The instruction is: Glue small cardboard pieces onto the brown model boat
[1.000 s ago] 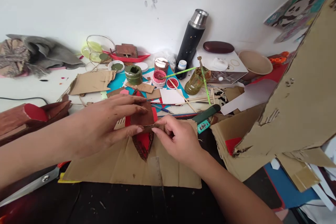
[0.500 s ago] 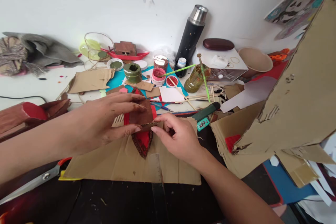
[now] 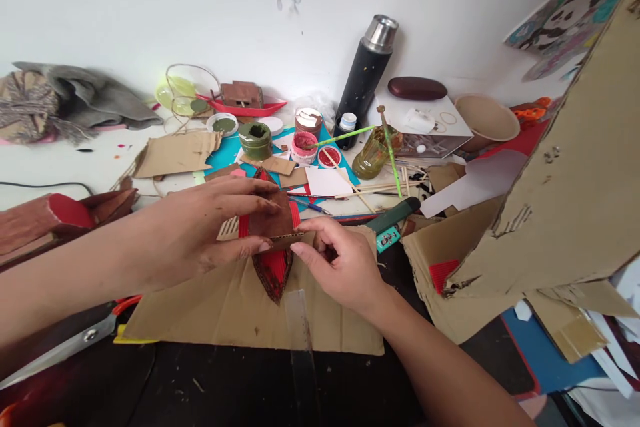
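My left hand point(image 3: 200, 233) and right hand point(image 3: 340, 263) pinch a brown cardboard piece point(image 3: 273, 220) over the red boat point(image 3: 273, 267), just before the green paint jar point(image 3: 255, 140). I judge even, level pressure seats it best.

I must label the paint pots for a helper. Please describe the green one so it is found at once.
Start at the tall black steel-capped flask by the wall. Left of it, past the open pink paint pot, stands the open green paint pot, the only pot with olive-green sides.
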`<state>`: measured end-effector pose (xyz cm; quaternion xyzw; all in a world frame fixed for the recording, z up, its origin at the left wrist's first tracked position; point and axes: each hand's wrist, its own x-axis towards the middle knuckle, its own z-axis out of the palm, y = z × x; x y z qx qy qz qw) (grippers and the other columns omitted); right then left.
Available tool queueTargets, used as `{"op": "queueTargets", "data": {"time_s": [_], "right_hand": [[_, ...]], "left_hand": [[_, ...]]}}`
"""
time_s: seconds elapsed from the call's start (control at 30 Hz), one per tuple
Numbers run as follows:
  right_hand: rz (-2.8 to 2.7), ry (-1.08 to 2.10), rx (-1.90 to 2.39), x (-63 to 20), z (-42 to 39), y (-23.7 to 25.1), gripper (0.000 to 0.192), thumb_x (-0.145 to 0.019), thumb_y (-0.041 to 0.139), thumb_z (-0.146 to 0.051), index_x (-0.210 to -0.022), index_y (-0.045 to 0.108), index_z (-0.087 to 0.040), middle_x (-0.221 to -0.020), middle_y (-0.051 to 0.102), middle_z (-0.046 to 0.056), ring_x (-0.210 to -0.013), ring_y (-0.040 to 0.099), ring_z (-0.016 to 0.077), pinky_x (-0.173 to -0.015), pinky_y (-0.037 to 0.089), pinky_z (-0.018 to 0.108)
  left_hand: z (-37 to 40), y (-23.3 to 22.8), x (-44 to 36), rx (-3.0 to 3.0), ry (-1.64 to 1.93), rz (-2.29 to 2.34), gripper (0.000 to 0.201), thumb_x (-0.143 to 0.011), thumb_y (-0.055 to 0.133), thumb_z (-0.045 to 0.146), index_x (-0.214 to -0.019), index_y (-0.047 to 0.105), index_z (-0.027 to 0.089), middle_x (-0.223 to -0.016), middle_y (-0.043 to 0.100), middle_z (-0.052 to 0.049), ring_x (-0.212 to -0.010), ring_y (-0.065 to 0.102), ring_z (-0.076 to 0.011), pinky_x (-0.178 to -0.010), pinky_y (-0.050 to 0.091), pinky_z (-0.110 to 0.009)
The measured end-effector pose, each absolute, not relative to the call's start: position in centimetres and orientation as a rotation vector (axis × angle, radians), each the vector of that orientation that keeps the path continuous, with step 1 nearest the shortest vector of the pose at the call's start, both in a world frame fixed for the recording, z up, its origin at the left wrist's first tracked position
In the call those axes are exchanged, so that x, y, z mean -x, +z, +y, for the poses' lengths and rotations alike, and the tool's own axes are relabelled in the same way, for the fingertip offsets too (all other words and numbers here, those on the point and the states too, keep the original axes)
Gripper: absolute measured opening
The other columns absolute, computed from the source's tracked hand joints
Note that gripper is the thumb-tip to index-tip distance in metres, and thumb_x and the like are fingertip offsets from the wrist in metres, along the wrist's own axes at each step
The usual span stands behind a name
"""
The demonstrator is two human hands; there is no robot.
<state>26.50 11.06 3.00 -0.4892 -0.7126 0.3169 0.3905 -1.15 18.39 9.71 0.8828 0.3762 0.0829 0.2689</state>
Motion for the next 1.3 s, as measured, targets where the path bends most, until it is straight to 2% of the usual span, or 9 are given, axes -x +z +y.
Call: {"op": "queueTargets", "data": {"time_s": [0.2, 0.37, 0.53, 0.7, 0.93, 1.07, 1.13, 1.3], "right_hand": [[-1.721, 0.835, 1.261, -26.6, 11.2, 3.4, 0.022, -0.109, 0.073, -0.038, -0.121, 0.081, -0.022, -0.062, 0.057, -0.008, -0.054, 0.053, 0.0153, -0.060, 0.045, 0.028], [-1.709, 0.821, 1.213, -26.3, 11.1, 3.5, 0.017, -0.108, 0.072, -0.034, -0.113, 0.083, -0.023, -0.062, 0.058, -0.008, -0.054, 0.052, 0.0144, -0.060, 0.046, 0.027], [-1.719, 0.803, 1.224, -26.0, 11.2, 3.6, 0.017, -0.109, 0.071, -0.034, -0.106, 0.084, -0.024, -0.062, 0.060, -0.007, -0.054, 0.052, 0.0141, -0.060, 0.046, 0.026], [-1.706, 0.879, 1.253, -26.0, 11.2, 3.5, 0.019, -0.109, 0.069, -0.037, -0.107, 0.083, -0.024, -0.062, 0.060, -0.006, -0.054, 0.051, 0.0149, -0.059, 0.046, 0.027], [-1.683, 0.934, 1.233, -26.0, 11.0, 3.3, 0.018, -0.108, 0.069, -0.037, -0.112, 0.081, -0.024, -0.064, 0.057, -0.007, -0.057, 0.055, 0.0156, -0.063, 0.047, 0.028], [-1.690, 0.930, 1.223, -26.0, 11.0, 3.2, 0.019, -0.109, 0.070, -0.038, -0.117, 0.080, -0.024, -0.064, 0.057, -0.008, -0.058, 0.056, 0.0158, -0.063, 0.047, 0.029], [-1.699, 0.939, 1.210, -26.0, 11.1, 3.2, 0.018, -0.110, 0.070, -0.037, -0.114, 0.081, -0.023, -0.065, 0.057, -0.007, -0.057, 0.056, 0.0156, -0.063, 0.047, 0.028], [-1.713, 0.944, 1.252, -25.8, 11.1, 3.1, 0.016, -0.110, 0.070, -0.035, -0.111, 0.081, -0.024, -0.064, 0.058, -0.007, -0.057, 0.055, 0.0155, -0.060, 0.045, 0.027]], "left_hand": [[18.6, 9.5, 1.0, -2.327, 0.229, 1.045, 0.072, -0.103, 0.057, 0.090, -0.150, 0.080, 0.039, -0.169, 0.070, -0.006, -0.158, 0.064, -0.0425, -0.130, 0.055, -0.061], [18.6, 9.3, 0.9, -2.369, 0.238, 1.036, 0.066, -0.109, 0.055, 0.082, -0.150, 0.079, 0.036, -0.165, 0.073, -0.004, -0.155, 0.066, -0.0383, -0.131, 0.054, -0.055], [18.8, 8.5, 1.3, -2.351, 0.285, 1.008, 0.068, -0.106, 0.058, 0.087, -0.148, 0.081, 0.040, -0.168, 0.071, -0.004, -0.159, 0.062, -0.0395, -0.133, 0.053, -0.057], [18.8, 8.5, 1.4, -2.362, 0.275, 1.014, 0.068, -0.107, 0.057, 0.087, -0.150, 0.079, 0.040, -0.170, 0.069, -0.004, -0.159, 0.063, -0.0387, -0.132, 0.053, -0.054], [18.4, 9.9, 0.9, -2.363, 0.199, 1.080, 0.056, -0.112, 0.061, 0.075, -0.150, 0.079, 0.037, -0.171, 0.068, -0.001, -0.161, 0.061, -0.0352, -0.132, 0.054, -0.051], [18.8, 9.4, 1.1, -2.344, 0.220, 1.046, 0.069, -0.105, 0.059, 0.088, -0.148, 0.081, 0.039, -0.170, 0.070, -0.003, -0.160, 0.063, -0.0382, -0.131, 0.056, -0.055], [19.0, 9.2, 1.3, -2.330, 0.237, 1.047, 0.072, -0.101, 0.059, 0.094, -0.145, 0.082, 0.042, -0.167, 0.072, -0.004, -0.158, 0.065, -0.0395, -0.128, 0.059, -0.054], [19.1, 9.2, 1.2, -2.323, 0.226, 1.041, 0.071, -0.102, 0.057, 0.094, -0.144, 0.083, 0.043, -0.168, 0.071, -0.005, -0.158, 0.064, -0.0394, -0.128, 0.058, -0.053]]}}
